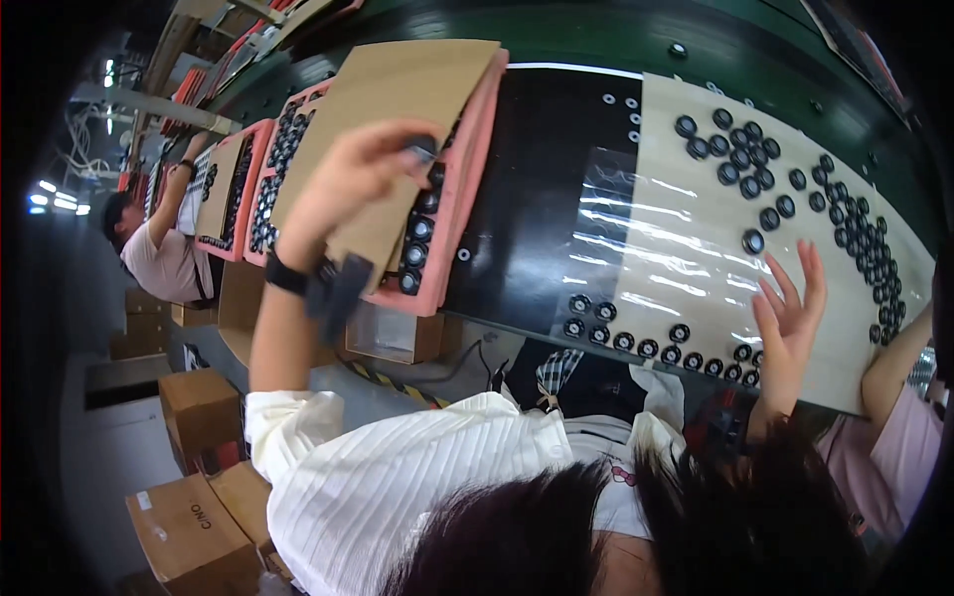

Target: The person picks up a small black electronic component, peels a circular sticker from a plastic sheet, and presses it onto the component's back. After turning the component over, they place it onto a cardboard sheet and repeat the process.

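My left hand (360, 177), slightly blurred, pinches a small round black part (421, 149) between thumb and fingers. It is raised above a pink tray (465, 209). A brown cardboard sheet (427, 84) covers much of that tray; a row of round black parts (418, 228) with glassy centres shows along its uncovered side. Over the cream-coloured board (696, 238), my right hand (792, 316) has its fingers apart and nothing visible in them. Its fingertips are close to a single round black part (753, 241), apparently not touching it. More such parts (740, 157) lie loosely grouped beyond.
A clear plastic sheet (608, 214) lies across the black mat (522, 179). Several black parts line the near edge. Behind runs a green belt (596, 35). Another person's arm (899, 372) reaches in at right; a person (164, 243) works at far left. Cartons (189, 526) stand lower left.
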`<action>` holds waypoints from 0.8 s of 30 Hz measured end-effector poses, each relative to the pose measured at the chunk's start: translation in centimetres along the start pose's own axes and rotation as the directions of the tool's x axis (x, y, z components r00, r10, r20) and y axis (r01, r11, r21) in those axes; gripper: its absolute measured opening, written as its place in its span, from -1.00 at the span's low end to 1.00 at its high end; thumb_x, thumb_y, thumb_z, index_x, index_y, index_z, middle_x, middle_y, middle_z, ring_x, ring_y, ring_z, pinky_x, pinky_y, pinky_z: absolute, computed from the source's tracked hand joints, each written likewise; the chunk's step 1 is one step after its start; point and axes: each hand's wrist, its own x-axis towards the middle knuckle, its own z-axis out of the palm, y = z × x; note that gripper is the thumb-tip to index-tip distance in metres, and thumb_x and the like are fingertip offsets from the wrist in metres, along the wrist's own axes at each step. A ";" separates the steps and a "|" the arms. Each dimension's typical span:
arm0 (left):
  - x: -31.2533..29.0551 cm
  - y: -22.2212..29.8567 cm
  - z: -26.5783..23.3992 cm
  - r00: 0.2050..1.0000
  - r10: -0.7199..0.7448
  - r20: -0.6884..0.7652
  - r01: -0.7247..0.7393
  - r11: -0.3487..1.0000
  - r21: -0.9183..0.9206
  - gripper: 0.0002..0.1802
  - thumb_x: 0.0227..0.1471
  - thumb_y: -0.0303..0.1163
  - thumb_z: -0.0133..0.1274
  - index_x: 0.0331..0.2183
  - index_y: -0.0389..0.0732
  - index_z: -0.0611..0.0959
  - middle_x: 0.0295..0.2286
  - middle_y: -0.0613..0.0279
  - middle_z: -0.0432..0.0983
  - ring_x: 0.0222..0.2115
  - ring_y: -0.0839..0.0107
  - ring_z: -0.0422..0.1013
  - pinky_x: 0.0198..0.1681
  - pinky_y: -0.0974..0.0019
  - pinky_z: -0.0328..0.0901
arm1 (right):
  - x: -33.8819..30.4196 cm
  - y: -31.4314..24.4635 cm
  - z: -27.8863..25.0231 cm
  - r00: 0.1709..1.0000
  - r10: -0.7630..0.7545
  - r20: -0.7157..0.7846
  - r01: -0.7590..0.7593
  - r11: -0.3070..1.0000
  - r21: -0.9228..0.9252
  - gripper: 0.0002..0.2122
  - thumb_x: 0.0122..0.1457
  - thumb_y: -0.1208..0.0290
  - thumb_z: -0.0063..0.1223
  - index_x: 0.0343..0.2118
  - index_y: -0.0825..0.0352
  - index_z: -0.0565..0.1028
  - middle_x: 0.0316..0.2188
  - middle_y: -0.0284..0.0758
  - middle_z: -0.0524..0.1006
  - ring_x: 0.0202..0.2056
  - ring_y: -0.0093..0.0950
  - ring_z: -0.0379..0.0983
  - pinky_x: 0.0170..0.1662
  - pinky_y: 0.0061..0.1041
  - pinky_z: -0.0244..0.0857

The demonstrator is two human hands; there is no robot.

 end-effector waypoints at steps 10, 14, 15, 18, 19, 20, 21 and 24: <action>10.2 -17.7 -22.6 0.895 -0.025 -0.446 0.357 0.641 0.680 -0.77 -0.24 -0.42 0.08 -0.41 -0.27 0.54 -0.55 0.08 0.47 -0.51 0.32 0.44 -0.46 0.34 0.29 | -0.4 5.0 -4.3 0.955 0.120 -0.272 -0.155 0.982 -0.111 -0.49 0.05 0.60 -0.15 0.09 0.34 0.01 0.10 -0.28 0.03 0.02 -0.37 0.15 0.01 -0.52 0.05; 12.1 -21.4 -24.5 0.911 0.081 -0.404 0.353 0.356 0.865 -0.79 -0.27 -0.39 0.08 -0.47 -0.28 0.56 -0.52 -0.03 0.47 -0.44 0.12 0.42 -0.35 0.22 0.30 | -1.3 5.2 -4.9 0.945 0.136 -0.299 -0.202 0.958 -0.202 -0.50 0.07 0.57 -0.14 0.08 0.35 0.02 0.10 -0.29 0.04 0.02 -0.38 0.14 -0.01 -0.53 0.06; 12.9 -21.0 -24.4 0.897 0.086 -0.433 0.382 0.342 0.859 -0.80 -0.27 -0.40 0.07 -0.48 -0.27 0.56 -0.51 -0.04 0.46 -0.42 0.08 0.41 -0.33 0.19 0.29 | -1.5 5.3 -5.2 0.927 0.166 -0.335 -0.243 0.949 -0.202 -0.50 0.07 0.56 -0.13 0.08 0.33 0.03 0.07 -0.27 0.08 0.00 -0.42 0.15 -0.03 -0.55 0.06; 13.2 -22.2 -24.0 0.881 0.101 -0.462 0.411 0.321 0.854 -0.83 -0.25 -0.41 0.04 -0.49 -0.26 0.56 -0.50 -0.04 0.46 -0.41 0.06 0.40 -0.31 0.16 0.28 | -1.1 5.2 -4.9 0.897 0.214 -0.387 -0.317 0.921 -0.226 -0.50 0.07 0.53 -0.10 0.08 0.28 0.05 0.01 -0.22 0.16 -0.05 -0.49 0.17 -0.08 -0.61 0.06; 12.9 -23.0 -23.8 0.882 0.117 -0.457 0.406 0.306 0.861 -0.84 -0.23 -0.42 0.02 -0.49 -0.25 0.57 -0.50 -0.03 0.47 -0.41 0.07 0.40 -0.31 0.17 0.28 | -0.8 5.2 -4.8 0.904 0.188 -0.383 -0.294 0.925 -0.240 -0.51 0.07 0.52 -0.10 0.08 0.27 0.05 -0.02 -0.21 0.18 -0.05 -0.49 0.17 -0.08 -0.61 0.05; 12.9 -23.4 -23.6 0.885 0.133 -0.446 0.396 0.288 0.872 -0.85 -0.22 -0.43 0.00 -0.49 -0.25 0.57 -0.50 -0.02 0.47 -0.41 0.08 0.40 -0.31 0.17 0.28 | -0.7 5.4 -4.9 0.908 0.167 -0.383 -0.276 0.928 -0.249 -0.51 0.07 0.51 -0.10 0.08 0.26 0.05 -0.04 -0.19 0.21 -0.06 -0.50 0.17 -0.08 -0.62 0.04; 12.7 -23.7 -23.5 0.887 0.125 -0.445 0.396 0.289 0.872 -0.85 -0.22 -0.43 0.00 -0.49 -0.25 0.57 -0.50 -0.02 0.47 -0.41 0.08 0.40 -0.31 0.17 0.28 | -0.6 5.4 -4.9 0.912 0.146 -0.383 -0.257 0.931 -0.259 -0.51 0.08 0.49 -0.10 0.09 0.25 0.06 -0.06 -0.18 0.23 -0.06 -0.51 0.17 -0.07 -0.62 0.02; 11.8 -24.4 -23.5 0.915 0.136 -0.379 0.289 0.436 0.852 -0.82 -0.17 -0.45 -0.07 -0.42 -0.21 0.58 -0.44 0.03 0.48 -0.41 0.08 0.40 -0.30 0.17 0.28 | -0.5 5.3 -4.9 0.911 0.179 -0.372 -0.286 0.924 -0.256 -0.51 0.08 0.49 -0.10 0.08 0.26 0.06 -0.09 -0.17 0.25 -0.06 -0.51 0.17 -0.07 -0.63 0.01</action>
